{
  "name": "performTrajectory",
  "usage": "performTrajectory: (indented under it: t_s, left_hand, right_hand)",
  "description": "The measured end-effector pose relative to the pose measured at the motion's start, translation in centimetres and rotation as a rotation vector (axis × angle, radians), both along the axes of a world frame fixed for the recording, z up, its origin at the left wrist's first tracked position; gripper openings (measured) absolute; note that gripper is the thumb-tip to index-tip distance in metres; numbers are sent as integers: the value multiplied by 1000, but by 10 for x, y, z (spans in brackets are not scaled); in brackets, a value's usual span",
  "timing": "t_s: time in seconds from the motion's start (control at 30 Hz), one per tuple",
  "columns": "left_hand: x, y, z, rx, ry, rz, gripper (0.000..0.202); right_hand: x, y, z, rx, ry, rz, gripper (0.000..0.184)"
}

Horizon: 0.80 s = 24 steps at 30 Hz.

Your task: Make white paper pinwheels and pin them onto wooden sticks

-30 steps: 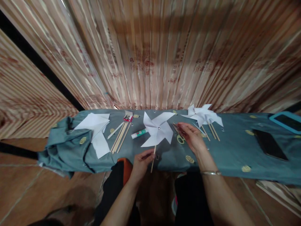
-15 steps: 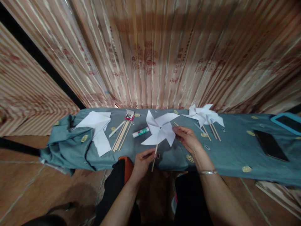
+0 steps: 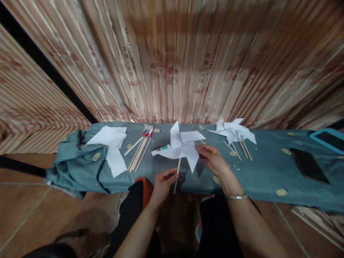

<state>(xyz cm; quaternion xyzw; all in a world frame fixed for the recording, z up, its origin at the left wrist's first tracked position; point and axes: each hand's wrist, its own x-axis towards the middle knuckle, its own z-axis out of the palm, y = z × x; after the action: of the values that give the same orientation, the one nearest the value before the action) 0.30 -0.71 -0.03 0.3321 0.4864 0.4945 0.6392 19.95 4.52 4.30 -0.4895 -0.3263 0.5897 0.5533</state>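
Observation:
My left hand pinches the wooden stick of a white paper pinwheel and holds it up over the near edge of the teal cloth. My right hand touches the pinwheel's right-hand blade with its fingertips, fingers curled around the paper edge. A glue stick lies just behind the pinwheel, partly hidden by a blade.
Finished white pinwheels on sticks lie to the right. Loose wooden sticks, a small red pin box and white paper sheets lie to the left. A black phone and a blue-cased tablet rest at far right. Striped curtain behind.
My right hand left the scissors and came to the pinwheel's right blade. The pinwheel has been lifted off the cloth and its blades have turned.

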Motion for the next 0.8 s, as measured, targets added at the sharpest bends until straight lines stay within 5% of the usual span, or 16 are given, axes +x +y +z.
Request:
performTrajectory:
  t_s: [0.8]
  left_hand:
    - [2,2,-4,24,-28,39,31]
  right_hand:
    - [-25,-5,-3,-89,97,130,37]
